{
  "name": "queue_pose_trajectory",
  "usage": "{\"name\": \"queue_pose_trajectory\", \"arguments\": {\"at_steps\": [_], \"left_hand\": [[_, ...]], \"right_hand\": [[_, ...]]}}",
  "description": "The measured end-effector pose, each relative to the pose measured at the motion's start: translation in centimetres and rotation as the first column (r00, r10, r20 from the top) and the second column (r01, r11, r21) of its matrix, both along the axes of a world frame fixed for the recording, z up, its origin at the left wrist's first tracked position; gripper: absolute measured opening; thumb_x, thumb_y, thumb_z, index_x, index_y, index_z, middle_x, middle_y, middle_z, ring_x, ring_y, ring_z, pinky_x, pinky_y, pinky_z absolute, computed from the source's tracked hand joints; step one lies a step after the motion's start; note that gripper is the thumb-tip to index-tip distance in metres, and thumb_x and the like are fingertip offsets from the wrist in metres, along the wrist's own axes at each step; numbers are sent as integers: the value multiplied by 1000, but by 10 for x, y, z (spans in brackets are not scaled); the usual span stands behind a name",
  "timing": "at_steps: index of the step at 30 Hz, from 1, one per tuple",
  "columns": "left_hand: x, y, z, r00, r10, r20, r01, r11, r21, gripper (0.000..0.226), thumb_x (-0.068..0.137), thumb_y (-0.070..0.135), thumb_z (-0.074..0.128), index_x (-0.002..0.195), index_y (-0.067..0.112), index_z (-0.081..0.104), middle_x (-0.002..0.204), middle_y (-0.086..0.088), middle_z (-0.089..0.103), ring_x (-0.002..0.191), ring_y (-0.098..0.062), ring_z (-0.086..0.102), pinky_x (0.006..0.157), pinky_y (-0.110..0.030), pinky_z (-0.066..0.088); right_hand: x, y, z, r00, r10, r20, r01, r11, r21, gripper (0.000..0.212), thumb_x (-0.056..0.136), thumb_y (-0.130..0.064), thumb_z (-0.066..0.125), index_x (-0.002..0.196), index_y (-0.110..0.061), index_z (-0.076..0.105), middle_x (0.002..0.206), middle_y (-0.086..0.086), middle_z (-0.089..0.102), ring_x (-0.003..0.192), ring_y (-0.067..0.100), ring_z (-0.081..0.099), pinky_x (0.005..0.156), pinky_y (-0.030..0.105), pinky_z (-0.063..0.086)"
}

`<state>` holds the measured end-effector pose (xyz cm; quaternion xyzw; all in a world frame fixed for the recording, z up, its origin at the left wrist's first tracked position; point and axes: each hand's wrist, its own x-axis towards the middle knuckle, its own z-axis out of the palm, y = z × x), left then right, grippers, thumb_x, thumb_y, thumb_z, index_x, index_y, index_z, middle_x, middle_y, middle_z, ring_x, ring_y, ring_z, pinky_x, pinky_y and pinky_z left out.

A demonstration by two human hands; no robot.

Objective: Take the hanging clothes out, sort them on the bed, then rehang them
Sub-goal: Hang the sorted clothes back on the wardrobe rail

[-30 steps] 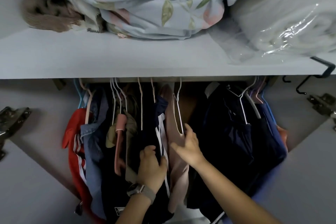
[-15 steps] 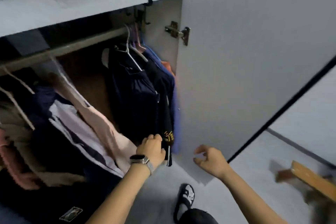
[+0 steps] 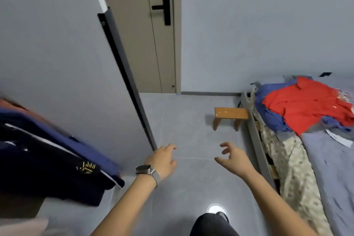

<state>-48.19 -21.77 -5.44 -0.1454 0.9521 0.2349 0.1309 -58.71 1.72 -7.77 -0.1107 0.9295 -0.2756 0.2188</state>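
Standing between wardrobe and bed, the person holds both hands out over the grey floor, and neither one carries anything. The left hand, with a watch on its wrist, has relaxed fingers spread forward, just beside the lower corner of the wardrobe door; its grip is empty. The right hand has fingers loosely bent like a claw, also with nothing inside. I judge that the hands are free because the person is turning between the two places and is about to reach for a garment.

Some hanging clothes are at the left edge of the view, dark navy with a white stripe and a small gold print, and a blue one behind them. They lean strongly, probably only because the head camera is tilted. I cannot see the rail or the hangers here.

On the bed, near its far corner by the wall, a red garment lies on top of blue cloth. This heap looks like the pieces already taken out and waiting for sorting, so the task seems to be in its first part. A flowered cover hangs down the near edge of the bed.

A small wooden stool stands on the floor just beside the bed frame, and a closed room door is behind.
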Motion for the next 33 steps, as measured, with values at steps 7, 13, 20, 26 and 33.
{"name": "queue_pose_trajectory", "arguments": {"at_steps": [7, 13, 20, 26, 33], "left_hand": [[-151, 127, -5, 982, -188, 22, 188, 982, -5, 42, 89, 29, 45, 131, 29, 41, 122, 0, 55, 112, -21, 54, 89, -33, 48], [-259, 241, -6, 934, -358, 8, 358, 933, 20, 42, 90, 30, 44, 132, 29, 40, 126, 0, 53, 113, -21, 53, 87, -33, 48], [-394, 293, -15, 884, -467, 5, 467, 884, 20, 40, 90, 32, 45, 130, 28, 41, 120, 1, 54, 109, -19, 54, 86, -35, 49], [-540, 336, -23, 811, -581, -62, 584, 811, 45, 38, 90, 30, 48, 128, 24, 45, 113, -1, 58, 104, -21, 57, 85, -35, 48], [-665, 396, -20, 750, -655, -91, 661, 748, 59, 36, 89, 30, 49, 125, 26, 48, 107, 0, 58, 96, -19, 60, 83, -36, 51]], "right_hand": [[-93, 136, 1, 980, -197, 10, 197, 980, -22, 54, 76, -35, 74, 123, -19, 53, 103, -2, 62, 90, 14, 59, 77, 24, 44], [-168, 248, 14, 918, -394, -38, 392, 919, -46, 44, 76, -28, 75, 114, -17, 56, 92, -1, 62, 81, 16, 58, 73, 23, 39], [-266, 311, 2, 844, -537, -9, 536, 844, -20, 43, 79, -26, 69, 118, -17, 55, 95, 0, 63, 92, 19, 62, 80, 28, 46], [-372, 346, -12, 768, -640, 20, 639, 769, 21, 33, 84, -21, 62, 117, -15, 55, 93, -3, 63, 81, 13, 56, 75, 26, 43], [-450, 397, -25, 638, -769, 33, 767, 639, 52, 29, 83, -16, 61, 112, -14, 60, 89, -3, 63, 76, 8, 53, 65, 19, 35]]}}
